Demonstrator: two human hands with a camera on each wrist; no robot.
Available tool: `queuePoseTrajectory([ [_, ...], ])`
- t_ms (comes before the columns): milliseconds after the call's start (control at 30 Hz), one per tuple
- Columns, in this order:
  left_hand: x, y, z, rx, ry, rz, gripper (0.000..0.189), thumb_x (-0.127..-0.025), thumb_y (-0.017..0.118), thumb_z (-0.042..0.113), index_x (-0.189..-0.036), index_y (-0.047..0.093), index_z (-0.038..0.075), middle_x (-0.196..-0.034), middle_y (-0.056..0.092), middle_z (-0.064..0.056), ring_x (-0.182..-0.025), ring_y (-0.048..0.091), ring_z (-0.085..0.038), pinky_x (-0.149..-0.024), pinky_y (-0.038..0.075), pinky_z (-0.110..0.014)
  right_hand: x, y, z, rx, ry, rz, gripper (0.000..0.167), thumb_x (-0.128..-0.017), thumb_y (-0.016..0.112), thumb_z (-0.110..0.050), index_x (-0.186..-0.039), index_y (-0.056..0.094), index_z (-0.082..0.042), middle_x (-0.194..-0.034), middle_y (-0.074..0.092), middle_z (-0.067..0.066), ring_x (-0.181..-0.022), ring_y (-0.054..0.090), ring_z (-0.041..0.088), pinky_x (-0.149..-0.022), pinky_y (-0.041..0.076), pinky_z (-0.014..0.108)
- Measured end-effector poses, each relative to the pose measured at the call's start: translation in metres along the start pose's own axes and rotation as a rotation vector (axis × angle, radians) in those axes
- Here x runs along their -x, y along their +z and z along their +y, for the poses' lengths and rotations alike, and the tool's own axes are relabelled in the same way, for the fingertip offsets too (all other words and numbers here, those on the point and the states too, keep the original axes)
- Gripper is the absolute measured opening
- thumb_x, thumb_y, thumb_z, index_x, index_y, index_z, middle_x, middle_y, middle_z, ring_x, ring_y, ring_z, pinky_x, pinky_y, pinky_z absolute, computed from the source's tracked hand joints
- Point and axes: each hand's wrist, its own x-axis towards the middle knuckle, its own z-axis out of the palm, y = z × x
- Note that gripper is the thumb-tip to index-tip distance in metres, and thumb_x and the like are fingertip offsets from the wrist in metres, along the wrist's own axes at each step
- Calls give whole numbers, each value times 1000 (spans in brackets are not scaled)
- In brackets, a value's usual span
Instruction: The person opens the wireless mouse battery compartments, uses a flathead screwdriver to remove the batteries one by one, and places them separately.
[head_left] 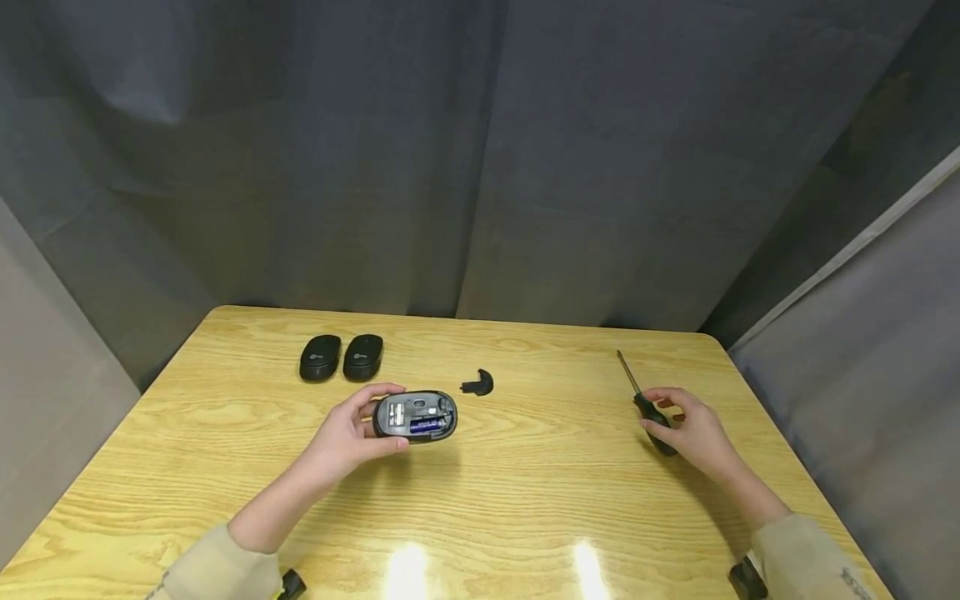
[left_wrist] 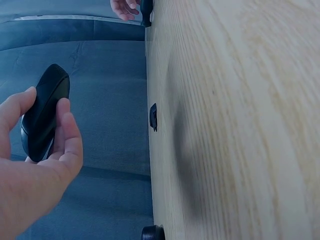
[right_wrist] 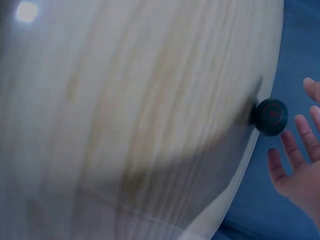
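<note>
My left hand [head_left: 348, 433] holds a black computer mouse [head_left: 397, 414] above the table, thumb on one side and fingers on the other. Its underside faces me, with the battery compartment uncovered and a blue battery [head_left: 426, 426] inside. In the left wrist view the mouse [left_wrist: 46, 117] appears edge-on between thumb and fingers. On the right, my right hand [head_left: 697, 433] hovers at a screwdriver [head_left: 644, 407] lying on the table. The right wrist view shows the spread fingers [right_wrist: 305, 131] beside the dark handle [right_wrist: 271, 118], not closed round it.
Two more black mice [head_left: 320, 358] [head_left: 363, 357] stand side by side at the table's back left. A small black cover piece [head_left: 484, 383] lies behind and right of the held mouse. Grey curtains [head_left: 480, 167] hang behind the wooden table [head_left: 525, 492] and at its sides.
</note>
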Motion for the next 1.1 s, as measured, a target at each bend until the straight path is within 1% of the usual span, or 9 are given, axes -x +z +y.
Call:
queuePoseTrajectory([
  [267,1,0,0,9,13,-10,71,-74,78,3,-136,43,6,-130,50,-24,-95,65,-26,-80,56,-27,-4,0,13,4,21,-51,45,-84,73,-19,-123,56,-5,-117,57,17,-101,56,36,-80,51,54],
  [333,1,0,0,11,14,-11,71,-74,78,3,-135,43,6,-131,50,-24,-95,65,-26,-80,56,-28,-5,0,17,5,34,-63,47,-84,73,-21,-124,56,-5,-117,56,18,-100,57,36,-79,52,51],
  [433,1,0,1,11,10,-9,71,-74,78,2,-135,43,6,-131,50,-24,-95,65,-26,-80,56,-28,-7,0,21,12,57,-87,50,-83,73,-24,-125,55,-4,-117,56,18,-99,59,36,-74,55,40],
  [500,1,1,1,9,5,-4,71,-74,78,2,-135,43,6,-131,50,-24,-95,65,-26,-80,56,-28,-8,-1,23,13,76,-102,52,-83,74,-26,-126,54,-4,-117,56,18,-98,59,35,-70,55,33],
  [567,0,1,1,9,1,1,71,-73,78,2,-135,43,6,-130,50,-23,-95,65,-26,-80,56,-28,-9,-1,24,10,91,-122,54,-83,73,-28,-126,52,-4,-118,55,19,-99,59,35,-68,54,29],
  [667,0,0,1,9,-2,2,72,-73,78,2,-135,43,7,-130,50,-23,-95,65,-26,-80,56,-28,-10,-1,24,6,103,-134,57,-82,74,-31,-127,51,-4,-118,55,19,-100,59,36,-71,54,34],
  [833,0,0,1,6,-3,1,71,-73,78,2,-135,44,8,-130,50,-23,-96,65,-26,-80,56,-28,-14,0,27,11,84,-133,55,-80,76,-29,-125,53,-5,-115,56,18,-97,61,34,-74,54,44],
  [1000,0,0,0,-3,-2,0,72,-73,78,3,-136,43,7,-130,50,-23,-95,65,-26,-79,56,-28,-16,1,30,5,66,-138,52,-80,76,-22,-124,54,-6,-112,58,16,-91,63,31,-70,55,37],
  [1100,0,0,0,-8,-1,0,72,-73,78,3,-136,43,7,-130,51,-23,-94,65,-26,-78,56,-28,-18,1,31,-3,63,-150,50,-81,75,-16,-124,53,-7,-114,57,16,-92,63,31,-69,54,35],
])
